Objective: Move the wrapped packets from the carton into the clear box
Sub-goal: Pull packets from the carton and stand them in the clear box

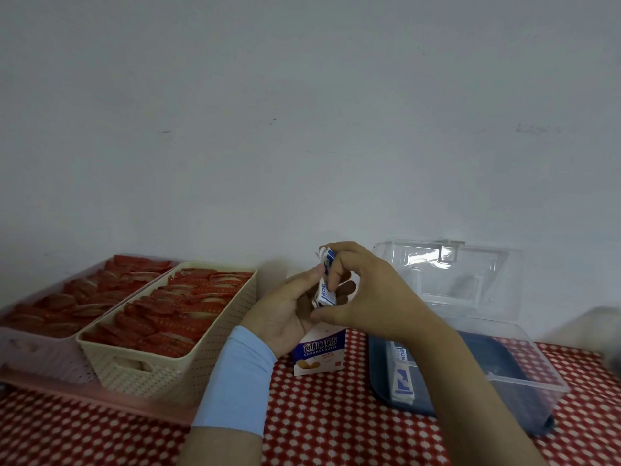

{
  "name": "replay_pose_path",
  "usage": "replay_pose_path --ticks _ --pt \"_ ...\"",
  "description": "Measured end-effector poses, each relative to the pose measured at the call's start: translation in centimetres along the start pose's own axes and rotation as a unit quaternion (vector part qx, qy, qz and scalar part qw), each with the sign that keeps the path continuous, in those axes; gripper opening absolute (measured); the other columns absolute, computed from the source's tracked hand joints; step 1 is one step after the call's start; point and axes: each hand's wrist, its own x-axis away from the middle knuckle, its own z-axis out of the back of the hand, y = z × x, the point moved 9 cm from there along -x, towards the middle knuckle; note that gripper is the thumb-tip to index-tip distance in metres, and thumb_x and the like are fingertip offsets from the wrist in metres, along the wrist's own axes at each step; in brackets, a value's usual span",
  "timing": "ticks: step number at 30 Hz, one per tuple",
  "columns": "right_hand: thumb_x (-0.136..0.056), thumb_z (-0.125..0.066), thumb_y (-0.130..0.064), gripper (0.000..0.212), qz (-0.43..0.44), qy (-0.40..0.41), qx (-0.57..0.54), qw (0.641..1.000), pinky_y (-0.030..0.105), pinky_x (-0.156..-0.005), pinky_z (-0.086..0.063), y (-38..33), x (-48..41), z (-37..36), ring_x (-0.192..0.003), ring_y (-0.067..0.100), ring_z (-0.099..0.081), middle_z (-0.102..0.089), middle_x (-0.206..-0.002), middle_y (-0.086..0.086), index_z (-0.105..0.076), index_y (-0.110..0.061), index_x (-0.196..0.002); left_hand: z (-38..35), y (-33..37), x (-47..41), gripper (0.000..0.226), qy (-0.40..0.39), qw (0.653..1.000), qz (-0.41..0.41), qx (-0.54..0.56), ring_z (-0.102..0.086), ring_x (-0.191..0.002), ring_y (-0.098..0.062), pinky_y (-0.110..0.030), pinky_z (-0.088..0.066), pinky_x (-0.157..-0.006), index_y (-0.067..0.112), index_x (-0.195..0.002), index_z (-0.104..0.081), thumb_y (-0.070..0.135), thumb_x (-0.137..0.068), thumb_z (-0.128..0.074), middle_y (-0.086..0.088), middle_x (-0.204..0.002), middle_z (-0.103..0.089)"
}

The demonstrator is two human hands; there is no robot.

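The left hand (289,311), with a pale blue sleeve (235,378) at the wrist, is raised over the middle of the tabletop (319,425), which is covered in a red-and-white patterned cloth. Its thumb and fingers curl round a small bundle of wrapped packets (325,284), white with blue print. The right hand (363,297) comes in from the right and pinches the same bundle between thumb and curled fingers, so both hands grasp it. The bundle sticks up above the fingers and is clear of the cloth.

Directly beneath the hands the carton (319,353), white and blue, sits near the middle of the tabletop; its top is hidden by the hands, and I cannot tell whether the left hand also touches it.

Just to the right stands the clear box (524,381), with its lid (450,274) open and upright toward the wall. Two or three stacked packets (403,375) lie inside, against its left wall.

Toward the left edge of the tabletop a cream basket (161,368) and a pink basket (40,361) stand side by side, touching, both full of red sachets (174,307).
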Motion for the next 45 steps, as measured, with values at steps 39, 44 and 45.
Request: replay_pose_path --ticks 39,44,45 --pt "-0.099 -0.058 -0.014 0.018 -0.162 -0.038 -0.186 0.968 0.050 -0.099 -0.050 4.3 0.6 1.1 -0.077 0.009 -0.062 -0.075 -0.092 0.005 -0.074 -0.016 -0.108 -1.1 -1.0 1.1 0.036 -0.074 0.989 0.035 -0.127 -0.074 -0.074 -0.028 -0.030 -0.061 -0.059 -0.002 -0.112 -0.055 0.015 -0.081 -0.058 -0.015 -0.095 -0.073" --pt "-0.097 -0.059 -0.008 0.017 -0.165 0.018 -0.161 0.973 0.045 -0.091 -0.053 4.6 0.5 2.2 -0.072 0.009 -0.063 -0.074 -0.086 0.006 -0.075 -0.012 -0.101 -1.0 -1.3 1.0 0.044 -0.094 0.986 0.046 -0.127 -0.072 -0.079 -0.026 -0.027 -0.059 -0.058 -0.005 -0.126 -0.051 0.020 -0.092 -0.063 -0.017 -0.105 -0.071" --pt "-0.097 -0.058 -0.007 0.017 -0.163 0.032 -0.155 0.974 0.041 -0.087 -0.054 4.4 0.5 2.5 -0.071 0.009 -0.063 -0.074 -0.084 0.004 -0.074 -0.012 -0.100 -1.0 -1.4 1.0 0.043 -0.100 0.985 0.046 -0.135 -0.071 -0.077 -0.024 -0.025 -0.059 -0.058 -0.004 -0.125 -0.052 0.018 -0.089 -0.062 -0.016 -0.104 -0.072"
